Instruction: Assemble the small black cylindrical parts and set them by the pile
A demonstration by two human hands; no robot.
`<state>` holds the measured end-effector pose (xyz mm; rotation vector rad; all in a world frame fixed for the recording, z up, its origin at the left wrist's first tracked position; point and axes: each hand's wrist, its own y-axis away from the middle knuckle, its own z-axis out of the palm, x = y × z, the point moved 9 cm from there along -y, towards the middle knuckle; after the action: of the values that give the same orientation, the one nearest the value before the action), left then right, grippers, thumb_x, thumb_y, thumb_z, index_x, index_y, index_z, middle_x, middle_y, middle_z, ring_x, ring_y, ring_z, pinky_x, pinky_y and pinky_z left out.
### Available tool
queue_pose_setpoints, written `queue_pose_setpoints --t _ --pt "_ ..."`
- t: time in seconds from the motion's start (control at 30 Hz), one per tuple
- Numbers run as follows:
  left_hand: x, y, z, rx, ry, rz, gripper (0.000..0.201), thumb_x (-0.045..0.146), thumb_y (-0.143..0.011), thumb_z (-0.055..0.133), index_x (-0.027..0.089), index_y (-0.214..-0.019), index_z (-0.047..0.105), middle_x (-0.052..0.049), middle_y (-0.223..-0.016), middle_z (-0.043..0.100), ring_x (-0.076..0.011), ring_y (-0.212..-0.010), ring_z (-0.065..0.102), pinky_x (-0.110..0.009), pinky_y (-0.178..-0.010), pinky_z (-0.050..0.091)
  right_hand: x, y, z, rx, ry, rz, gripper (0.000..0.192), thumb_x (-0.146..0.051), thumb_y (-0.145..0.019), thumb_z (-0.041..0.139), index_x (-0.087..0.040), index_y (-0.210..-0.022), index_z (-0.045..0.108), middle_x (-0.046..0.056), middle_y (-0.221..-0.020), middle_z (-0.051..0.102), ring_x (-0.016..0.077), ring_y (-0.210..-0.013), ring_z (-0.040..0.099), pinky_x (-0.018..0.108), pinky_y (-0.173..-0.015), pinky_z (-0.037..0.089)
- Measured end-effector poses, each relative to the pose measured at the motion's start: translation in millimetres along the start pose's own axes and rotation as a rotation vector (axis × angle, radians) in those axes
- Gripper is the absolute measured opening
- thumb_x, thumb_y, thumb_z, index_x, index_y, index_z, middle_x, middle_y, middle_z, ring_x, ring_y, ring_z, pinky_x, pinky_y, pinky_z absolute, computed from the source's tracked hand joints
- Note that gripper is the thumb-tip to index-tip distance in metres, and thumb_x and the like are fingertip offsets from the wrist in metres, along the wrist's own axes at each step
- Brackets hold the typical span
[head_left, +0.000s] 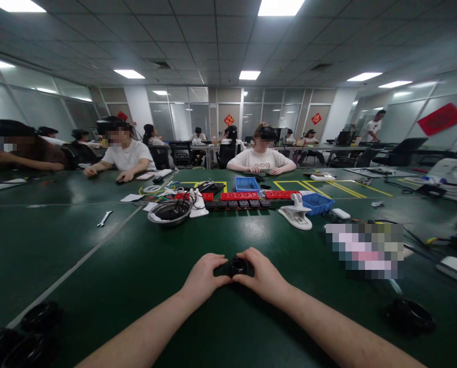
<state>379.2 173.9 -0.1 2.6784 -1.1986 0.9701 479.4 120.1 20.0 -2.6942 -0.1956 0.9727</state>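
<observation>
A small black round part (pixel 238 266), like a ring or short cylinder, sits on the dark green table (pixel 144 266) straight in front of me. My left hand (pixel 204 278) grips it from the left and my right hand (pixel 264 276) from the right, fingers curled around its sides. Both forearms stretch forward from the bottom edge of the view.
More black round parts lie at the lower left (pixel 32 332) and lower right (pixel 410 314). Farther ahead are a metal bowl (pixel 170 212), red and black strips (pixel 239 200), blue bins (pixel 247 184), a white clamp-like tool (pixel 297 213) and a wrench (pixel 104 219). Other people sit across the table.
</observation>
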Motion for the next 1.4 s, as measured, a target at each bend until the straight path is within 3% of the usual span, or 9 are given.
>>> queue_pose_setpoints --t 0.1,0.23,0.4,0.63,0.77,0.9,1.0,1.13,1.4 --pt "7 2 1.3 -0.020 -0.030 0.033 0.019 0.035 -0.068 0.060 0.024 -0.082 0.066 -0.001 -0.095 0.063 -0.0186 -0.094 0.052 -0.032 -0.084 0.039 2 1 1 0.032 0.043 0.006 0.035 -0.028 -0.062 0.065 -0.016 -0.092 0.052 0.005 -0.090 0.051 0.0174 -0.083 0.049 0.030 -0.074 0.041" --pt "17 4 1.9 -0.023 -0.081 0.077 0.013 0.033 -0.069 0.059 0.024 -0.076 0.065 0.001 -0.093 0.064 -0.0180 -0.096 0.052 -0.039 -0.093 0.029 2 2 2 0.057 0.062 0.018 0.035 -0.027 -0.064 0.064 -0.017 -0.094 0.051 0.004 -0.089 0.051 0.0174 -0.083 0.049 0.030 -0.074 0.041" --pt "25 6 -0.7 0.025 -0.121 0.061 0.019 0.040 -0.066 0.060 0.026 -0.078 0.063 0.002 -0.091 0.065 -0.0207 -0.098 0.050 -0.050 -0.098 0.012 3 2 2 0.090 0.056 0.034 0.035 -0.027 -0.064 0.063 -0.017 -0.095 0.051 0.004 -0.089 0.051 0.0175 -0.083 0.049 0.031 -0.074 0.041" --pt "21 5 1.9 0.065 -0.128 0.034 0.037 0.038 -0.056 0.067 0.023 -0.089 0.062 -0.003 -0.105 0.058 -0.0259 -0.106 0.042 -0.051 -0.098 0.012 -5 3 6 0.032 -0.018 0.013 0.034 -0.024 -0.061 0.065 -0.018 -0.093 0.053 0.003 -0.086 0.050 0.0164 -0.081 0.048 0.029 -0.072 0.040" --pt "21 3 11.7 -0.086 0.038 0.155 0.051 0.038 -0.056 0.068 0.022 -0.103 0.057 -0.004 -0.108 0.056 -0.0249 -0.110 0.038 -0.040 -0.095 0.028 -12 0 7 -0.112 -0.076 -0.040 0.037 -0.024 -0.058 0.068 -0.019 -0.093 0.055 0.001 -0.082 0.050 0.0151 -0.077 0.048 0.027 -0.067 0.040" --pt "24 5 17.4 -0.253 0.088 0.267 0.059 0.039 -0.054 0.069 0.023 -0.109 0.052 -0.003 -0.112 0.052 -0.0250 -0.112 0.036 -0.039 -0.096 0.025 -19 1 11 -0.279 -0.172 -0.115 0.044 -0.024 -0.057 0.070 -0.021 -0.098 0.056 0.001 -0.084 0.051 0.0140 -0.076 0.049 0.024 -0.065 0.039" --pt "27 7 16.1 -0.276 0.081 0.302 0.057 0.038 -0.055 0.069 0.024 -0.107 0.054 -0.003 -0.111 0.051 -0.0246 -0.109 0.038 -0.038 -0.096 0.026 -19 2 12 -0.290 -0.203 -0.125 0.045 -0.025 -0.057 0.070 -0.021 -0.100 0.055 0.001 -0.085 0.051 0.0137 -0.077 0.049 0.024 -0.066 0.039" --pt "22 5 14.5 -0.230 0.093 0.235 0.049 0.041 -0.054 0.069 0.024 -0.099 0.059 -0.003 -0.109 0.052 -0.0235 -0.105 0.042 -0.036 -0.091 0.033 -15 1 10 -0.223 -0.167 -0.101 0.040 -0.023 -0.057 0.070 -0.019 -0.094 0.056 0.001 -0.082 0.051 0.0136 -0.075 0.049 0.024 -0.064 0.040" --pt "-4 0 0.5 0.065 -0.028 -0.035 0.044 0.044 -0.059 0.064 0.021 -0.096 0.059 -0.006 -0.106 0.056 -0.0244 -0.101 0.047 -0.038 -0.088 0.036 1 -1 2 0.050 0.118 -0.002 0.039 -0.034 -0.060 0.066 -0.015 -0.091 0.052 0.005 -0.086 0.051 0.0183 -0.081 0.049 0.031 -0.072 0.041"
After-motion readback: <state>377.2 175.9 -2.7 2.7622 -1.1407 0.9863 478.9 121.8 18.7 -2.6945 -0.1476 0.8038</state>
